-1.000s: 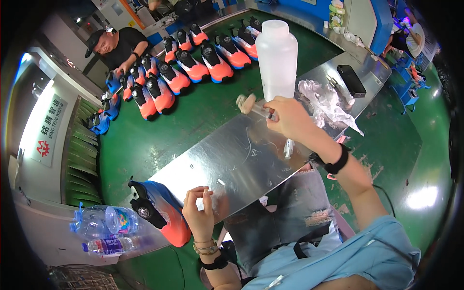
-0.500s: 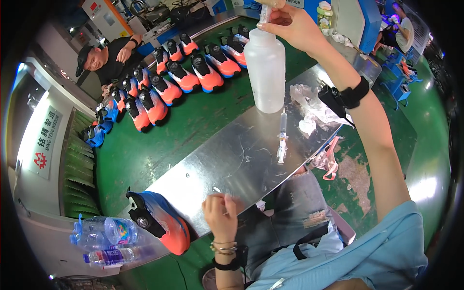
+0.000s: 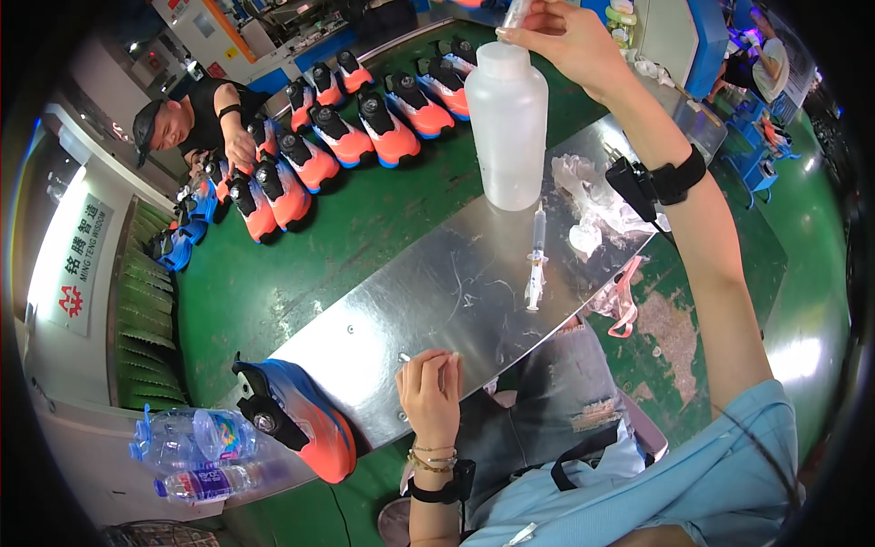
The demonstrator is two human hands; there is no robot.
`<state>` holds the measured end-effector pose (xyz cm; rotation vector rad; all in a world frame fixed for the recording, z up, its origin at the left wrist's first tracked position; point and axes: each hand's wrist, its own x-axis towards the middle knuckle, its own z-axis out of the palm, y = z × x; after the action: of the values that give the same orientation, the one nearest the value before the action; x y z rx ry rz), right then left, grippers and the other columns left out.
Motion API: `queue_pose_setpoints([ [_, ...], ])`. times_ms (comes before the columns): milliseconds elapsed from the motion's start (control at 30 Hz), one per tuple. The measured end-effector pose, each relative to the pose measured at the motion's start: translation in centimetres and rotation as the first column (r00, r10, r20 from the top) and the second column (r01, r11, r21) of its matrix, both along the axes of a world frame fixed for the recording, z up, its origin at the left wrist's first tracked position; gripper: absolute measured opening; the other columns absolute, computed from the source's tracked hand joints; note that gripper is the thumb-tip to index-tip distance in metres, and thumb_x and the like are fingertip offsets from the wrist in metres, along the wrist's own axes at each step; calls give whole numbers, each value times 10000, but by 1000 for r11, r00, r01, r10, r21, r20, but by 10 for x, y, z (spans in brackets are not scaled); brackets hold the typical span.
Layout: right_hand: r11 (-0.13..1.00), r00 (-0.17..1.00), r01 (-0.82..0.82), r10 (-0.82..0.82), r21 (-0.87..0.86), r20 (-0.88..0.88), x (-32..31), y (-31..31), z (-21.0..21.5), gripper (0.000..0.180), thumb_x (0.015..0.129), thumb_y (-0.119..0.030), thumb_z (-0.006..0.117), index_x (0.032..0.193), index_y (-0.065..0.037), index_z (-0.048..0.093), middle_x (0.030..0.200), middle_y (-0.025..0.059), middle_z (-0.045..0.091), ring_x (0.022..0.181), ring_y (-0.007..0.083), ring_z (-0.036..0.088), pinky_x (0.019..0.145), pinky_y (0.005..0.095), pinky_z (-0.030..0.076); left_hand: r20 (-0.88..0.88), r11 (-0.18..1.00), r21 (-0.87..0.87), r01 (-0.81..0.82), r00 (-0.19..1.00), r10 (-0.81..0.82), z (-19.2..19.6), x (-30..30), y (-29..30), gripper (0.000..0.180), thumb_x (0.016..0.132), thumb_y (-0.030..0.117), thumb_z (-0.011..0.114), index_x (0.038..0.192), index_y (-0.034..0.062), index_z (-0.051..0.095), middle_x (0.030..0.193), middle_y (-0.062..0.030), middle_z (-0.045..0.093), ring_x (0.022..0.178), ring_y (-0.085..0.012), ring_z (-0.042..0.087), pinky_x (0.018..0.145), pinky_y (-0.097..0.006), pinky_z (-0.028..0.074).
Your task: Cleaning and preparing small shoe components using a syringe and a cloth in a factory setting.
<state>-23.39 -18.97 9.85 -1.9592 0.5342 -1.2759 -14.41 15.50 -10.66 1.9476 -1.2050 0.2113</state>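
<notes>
The right hand is raised over the white bottle, fingers pinched on a small clear tube that it holds at the bottle's mouth; the bottle stands upright on the far part of the metal table, directly beneath that hand. The left hand rests at the table's near edge, fingers curled together with the tips pressed on the metal, holding nothing that can be made out. A syringe lies flat between the two hands, its long axis running nearly straight away from the person, tip toward the bottle; the left hand is the nearer to it, though well apart. Crumpled clear plastic sits just right of the syringe. An orange-and-blue shoe lies at the table's left corner. Against half a second earlier, the right hand sits lower and closer over the bottle's neck, and the left hand has settled flatter on the table.
</notes>
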Motion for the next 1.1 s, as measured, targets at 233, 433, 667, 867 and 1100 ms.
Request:
queue_pose_setpoints([
  [233,977,984,43,-78,-207,-162,-1,19,13,249,705,-93,700,931,-22,624,758,64,642,677,128,594,636,275,469,47,999,35,26,999,-28,2,3,1,111,755,123,683,806,67,603,868,-23,603,766,-211,538,731,-332,393],
  [433,962,930,132,-204,-237,-307,2,10,20,229,674,-128,710,842,-5,615,715,59,628,662,130,584,622,281,461,27,999,49,2,1000,-4,9,-1,-4,78,753,98,674,783,58,613,887,-46,602,807,-240,535,764,-351,408],
  [667,994,978,-80,63,-80,-199,3,11,-3,214,755,-107,697,902,8,594,846,66,632,799,144,599,699,279,479,98,991,-106,-81,991,91,5,1,12,154,745,37,661,898,58,666,924,-65,593,831,-235,549,762,-351,442],
  [867,950,921,-258,297,176,-250,18,16,-19,400,782,-156,701,1114,11,555,965,105,631,948,179,594,872,282,458,-115,880,-356,-315,949,293,35,18,29,349,816,-31,596,1164,-17,569,759,-65,624,684,-110,541,645,-241,436],
  [1100,990,983,118,-106,73,-151,34,-8,-46,710,604,-438,771,1120,2,561,976,144,645,859,217,648,776,325,506,-210,831,-454,-323,945,252,54,27,44,485,883,15,548,1336,-15,375,826,-92,660,651,-76,550,611,-201,443],
])
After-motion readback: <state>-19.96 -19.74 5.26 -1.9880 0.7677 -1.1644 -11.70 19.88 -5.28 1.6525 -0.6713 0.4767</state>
